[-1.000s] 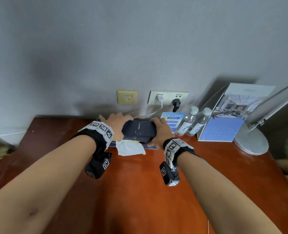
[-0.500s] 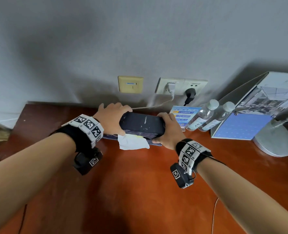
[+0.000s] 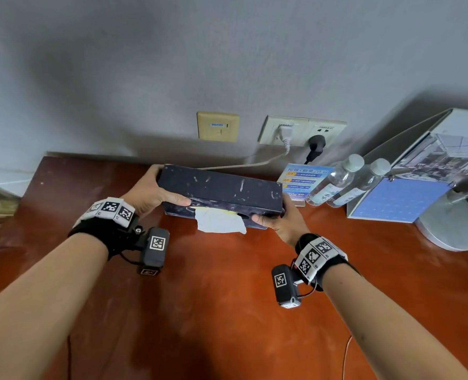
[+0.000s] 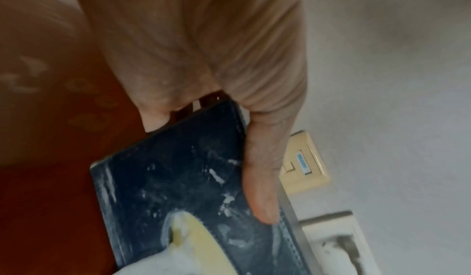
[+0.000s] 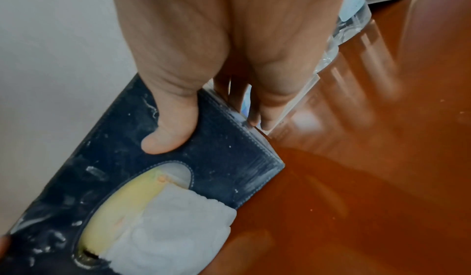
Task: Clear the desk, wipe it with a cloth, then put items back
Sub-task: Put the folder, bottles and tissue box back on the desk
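Note:
A dark blue, scuffed tissue box (image 3: pixel 221 192) is held above the back of the red-brown desk (image 3: pixel 227 297), tipped so its slot faces me, with a white tissue (image 3: pixel 220 221) hanging from it. My left hand (image 3: pixel 156 192) grips its left end, thumb on the slot face (image 4: pixel 262 194), fingers behind. My right hand (image 3: pixel 279 219) grips the right end, thumb on the slot face (image 5: pixel 170 136). In the wrist views the box (image 4: pixel 183 188) (image 5: pixel 178 158) shows a yellow slot with the tissue (image 5: pixel 173 227).
Against the wall at the right stand a blue info card (image 3: pixel 302 181), two water bottles (image 3: pixel 337 181), a propped brochure stand (image 3: pixel 408 185) and a lamp base (image 3: pixel 449 223). Wall sockets (image 3: pixel 301 131) with plugs and a cord sit behind the box.
Both hands have lifted the tissue box off the desk and tipped its slot face toward me; the view has drawn closer and shifted left.

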The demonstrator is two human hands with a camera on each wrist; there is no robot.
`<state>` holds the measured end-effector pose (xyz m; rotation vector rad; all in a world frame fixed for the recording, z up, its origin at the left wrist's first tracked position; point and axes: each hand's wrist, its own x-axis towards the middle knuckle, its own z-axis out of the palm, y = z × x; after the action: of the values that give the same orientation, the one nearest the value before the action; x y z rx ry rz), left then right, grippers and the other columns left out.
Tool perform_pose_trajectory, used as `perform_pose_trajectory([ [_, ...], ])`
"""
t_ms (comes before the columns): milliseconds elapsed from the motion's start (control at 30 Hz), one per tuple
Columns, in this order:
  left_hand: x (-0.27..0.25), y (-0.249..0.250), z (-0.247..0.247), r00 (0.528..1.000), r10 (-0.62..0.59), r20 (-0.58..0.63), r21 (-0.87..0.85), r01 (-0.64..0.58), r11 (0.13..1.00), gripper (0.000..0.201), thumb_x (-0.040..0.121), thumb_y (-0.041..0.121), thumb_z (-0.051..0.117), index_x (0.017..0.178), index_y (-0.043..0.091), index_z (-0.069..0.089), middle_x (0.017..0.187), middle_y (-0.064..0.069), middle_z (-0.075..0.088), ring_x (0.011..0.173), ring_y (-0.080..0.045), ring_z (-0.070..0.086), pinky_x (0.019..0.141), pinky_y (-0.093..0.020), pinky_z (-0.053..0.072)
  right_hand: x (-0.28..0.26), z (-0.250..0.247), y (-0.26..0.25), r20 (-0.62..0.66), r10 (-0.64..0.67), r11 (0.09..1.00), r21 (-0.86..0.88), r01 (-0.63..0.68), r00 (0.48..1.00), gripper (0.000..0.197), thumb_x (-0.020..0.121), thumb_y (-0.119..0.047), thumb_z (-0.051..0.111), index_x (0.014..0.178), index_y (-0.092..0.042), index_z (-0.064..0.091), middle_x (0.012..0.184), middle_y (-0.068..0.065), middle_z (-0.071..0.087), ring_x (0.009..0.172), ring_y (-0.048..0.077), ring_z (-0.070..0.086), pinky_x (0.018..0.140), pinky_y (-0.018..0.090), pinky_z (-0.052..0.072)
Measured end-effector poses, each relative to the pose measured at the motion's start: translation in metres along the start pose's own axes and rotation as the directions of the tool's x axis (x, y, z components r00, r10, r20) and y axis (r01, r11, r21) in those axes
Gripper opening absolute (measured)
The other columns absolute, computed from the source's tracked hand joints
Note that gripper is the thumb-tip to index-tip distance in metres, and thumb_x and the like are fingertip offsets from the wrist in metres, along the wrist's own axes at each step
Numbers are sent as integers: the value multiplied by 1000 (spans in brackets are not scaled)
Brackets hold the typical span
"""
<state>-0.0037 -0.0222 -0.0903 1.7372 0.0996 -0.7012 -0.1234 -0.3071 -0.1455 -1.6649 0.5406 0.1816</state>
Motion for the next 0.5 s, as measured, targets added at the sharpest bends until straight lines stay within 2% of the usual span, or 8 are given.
perform_pose_trajectory([
  [100,-1,15,-6,1000,5,9,157,-7,988,76,50,10,92,114,16,51,104,2,64,91,-13,63,82,-31,52,-3,-4,-7,-1,-14,1000,21,14,1000,75,66,-18,88,131,-20,51,120,-1,67,113,14,63,94,30,51],
  [167,2,20,-10,1000,22,-16,152,-19,988,67,51,25,91,110,13,60,100,0,69,89,-17,67,82,-32,53,-5,-3,-14,-15,-12,1000,17,13,1000,69,62,-37,86,123,-20,59,116,-4,69,110,13,63,97,32,50],
  [200,4,20,-11,999,20,-40,134,-15,991,72,45,37,92,107,11,65,98,-3,72,89,-21,69,84,-36,54,-5,-1,-18,-29,3,1000,28,-2,1000,67,60,-46,84,118,-20,63,113,-5,71,108,13,64,98,34,50],
  [267,11,14,-10,992,-24,-123,74,33,997,89,31,59,90,102,9,70,95,-6,74,89,-24,71,87,-41,55,1,5,-22,-46,68,992,114,-62,997,76,52,-59,86,113,-17,67,109,-2,73,105,17,67,98,40,51],
  [333,18,7,-6,976,-90,-201,58,103,993,97,29,70,84,102,8,70,94,-7,74,86,-25,71,86,-43,56,10,11,-25,-69,172,978,134,-162,983,84,45,-66,86,108,-13,69,103,1,75,98,21,70,93,44,54],
  [400,23,2,-2,953,-183,-243,98,212,972,107,32,79,77,107,3,66,97,-9,72,86,-27,70,85,-42,56,16,18,-26,-103,282,959,67,-276,954,81,44,-71,83,100,-14,70,96,2,76,91,23,72,87,45,57],
  [500,29,-8,5,923,-250,-294,153,303,941,105,55,77,70,119,-5,56,112,-15,65,98,-32,64,90,-40,52,23,26,-25,-178,322,940,-53,-336,930,85,41,-80,73,95,-14,69,95,4,74,89,25,70,85,43,58],
])
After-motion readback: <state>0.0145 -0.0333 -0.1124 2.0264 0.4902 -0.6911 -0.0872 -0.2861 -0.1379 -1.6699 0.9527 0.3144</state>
